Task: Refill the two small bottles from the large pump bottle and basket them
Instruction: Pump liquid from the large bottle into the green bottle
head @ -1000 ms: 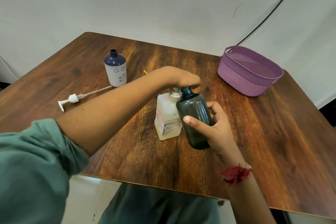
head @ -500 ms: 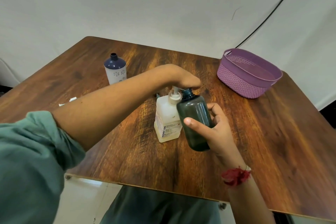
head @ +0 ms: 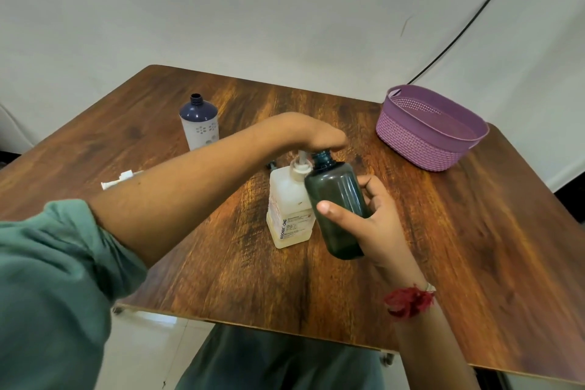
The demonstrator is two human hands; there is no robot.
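Note:
My left hand (head: 311, 133) rests palm-down on the pump head of the large translucent pump bottle (head: 286, 209), which stands mid-table. My right hand (head: 378, 225) grips a dark green small bottle (head: 335, 199), held upright just right of the pump bottle with its open neck under my left hand. The second small bottle (head: 199, 127), blue-topped with a white flowered body and no cap, stands at the far left. The purple basket (head: 421, 142) sits at the far right and looks empty.
A loose white pump head with its tube (head: 120, 179) lies on the wooden table (head: 474, 247), partly behind my left forearm. A small dark piece (head: 272, 165) peeks out behind the pump bottle. A black cable (head: 459, 38) runs down the wall behind the basket.
Both hands have stayed at the pump bottle and the dark bottle. My left forearm now covers more of the loose pump head, and the view has shifted slightly.

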